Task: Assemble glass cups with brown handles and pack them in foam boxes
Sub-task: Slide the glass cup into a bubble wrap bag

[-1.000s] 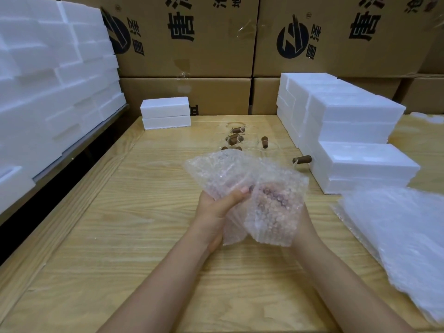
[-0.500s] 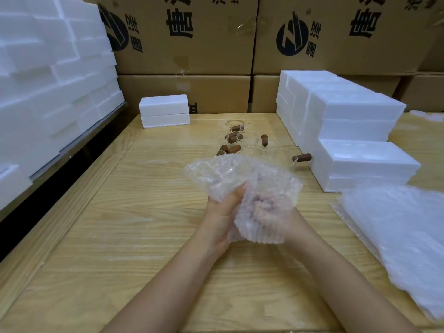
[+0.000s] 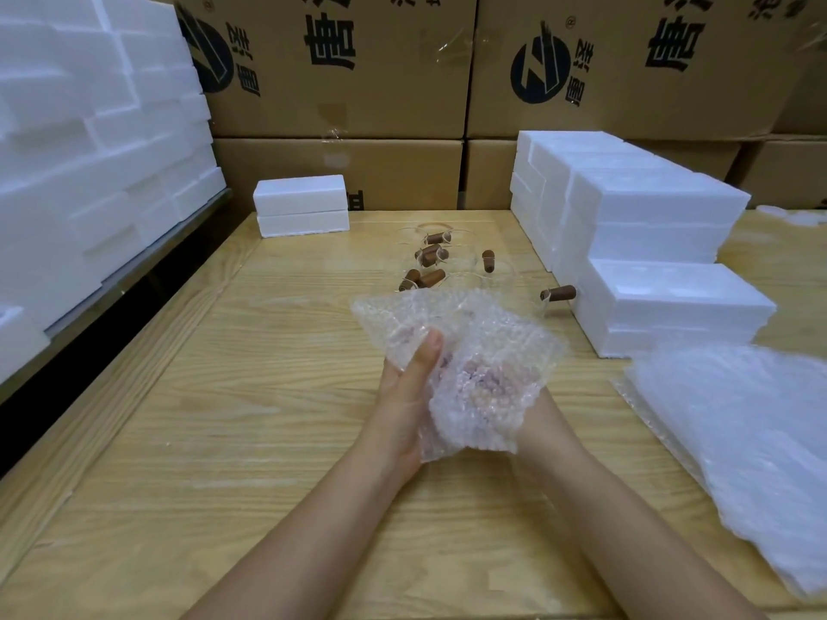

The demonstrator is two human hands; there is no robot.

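While the bubble wrap (image 3: 461,364) is clamped by both hands, left hand (image 3: 405,396) thumb-up, right hand (image 3: 505,396) veiled beneath, glass cups (image 3: 447,261) are seen at 12 o'clock on the worktop (image 3: 223,396), foam boxes (image 3: 649,243) at 2.

Wooden table (image 3: 188,440) carries: stacked foam boxes (image 3: 644,243) at right, two more (image 3: 300,206) at rear, handled glass cups (image 3: 436,264) centre, bubble-wrap sheets (image 3: 738,440) near right.

One head-worn view (wide-angle) looks forward and down, close over the counter (image 3: 188,440), facing the cardboard cartons (image 3: 340,172) behind it.
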